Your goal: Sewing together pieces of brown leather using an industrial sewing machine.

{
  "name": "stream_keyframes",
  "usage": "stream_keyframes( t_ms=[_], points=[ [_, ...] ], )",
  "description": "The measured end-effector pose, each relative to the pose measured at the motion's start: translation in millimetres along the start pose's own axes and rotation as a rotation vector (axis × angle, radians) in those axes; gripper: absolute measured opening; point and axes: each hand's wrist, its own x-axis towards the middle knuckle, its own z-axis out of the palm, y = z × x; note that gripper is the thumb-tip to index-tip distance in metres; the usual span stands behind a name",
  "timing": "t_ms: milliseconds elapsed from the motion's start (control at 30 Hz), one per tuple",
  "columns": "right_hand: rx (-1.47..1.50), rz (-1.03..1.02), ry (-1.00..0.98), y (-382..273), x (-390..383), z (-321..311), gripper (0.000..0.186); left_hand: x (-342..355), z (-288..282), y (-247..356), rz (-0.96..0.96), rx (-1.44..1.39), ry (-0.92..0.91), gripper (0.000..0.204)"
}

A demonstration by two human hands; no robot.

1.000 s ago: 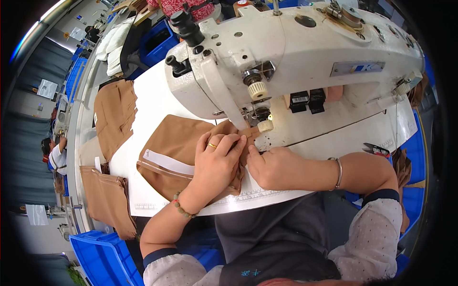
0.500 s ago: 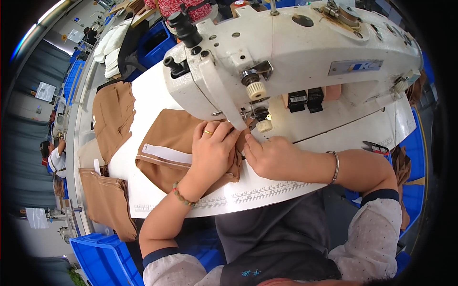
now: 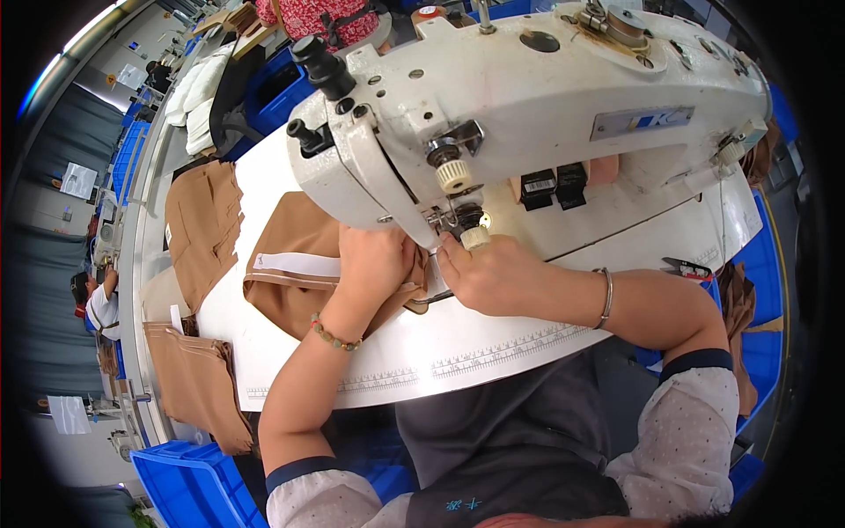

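A brown fabric piece (image 3: 304, 229) with a white strip (image 3: 295, 264) lies folded on the white sewing table, left of the needle area. My left hand (image 3: 374, 264) rests on its right part, closed on the cloth with fingertips curled under and partly hidden. Beside the presser foot, my right hand (image 3: 493, 277) has thumb and forefinger pinched together; what lies between them is too small to make out. The head of a white sewing machine (image 3: 519, 97) stands over both hands and hides part of the stitching spot.
Stacks of brown cloth (image 3: 201, 224) and folded brown pieces (image 3: 198, 378) lie at the left. Thread snips (image 3: 688, 268) sit on the table's right side, and small black boxes (image 3: 554, 187) under the machine arm. Blue bins (image 3: 198, 480) stand around; other people work farther off.
My left hand has turned and curled its fingers inward, shifting slightly left and up. My right fingertips have moved a little left, closer to the presser foot. The whole view has shifted slightly.
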Motion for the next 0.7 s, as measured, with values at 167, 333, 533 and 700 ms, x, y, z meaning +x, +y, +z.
stream_keyframes(
  t_ms=[167, 333, 533, 700],
  points=[
    [0.055, 0.003, -0.002, 1, 1, -2, 0.012, -1, 1, 0, -0.038, 0.005, -0.024, 0.011],
    [0.05, 0.0, -0.005, 2, -2, -2, 0.012, -1, -1, 3, -0.044, -0.02, -0.046, 0.009],
    [0.053, -0.026, 0.015, 4, -1, 0, 0.011, -4, 1, -3, -0.04, 0.075, 0.006, 0.005],
    [0.044, -0.049, 0.017, 6, -6, -3, 0.012, -24, -10, 18, -0.254, 0.044, -0.039, 0.028]
  ],
)
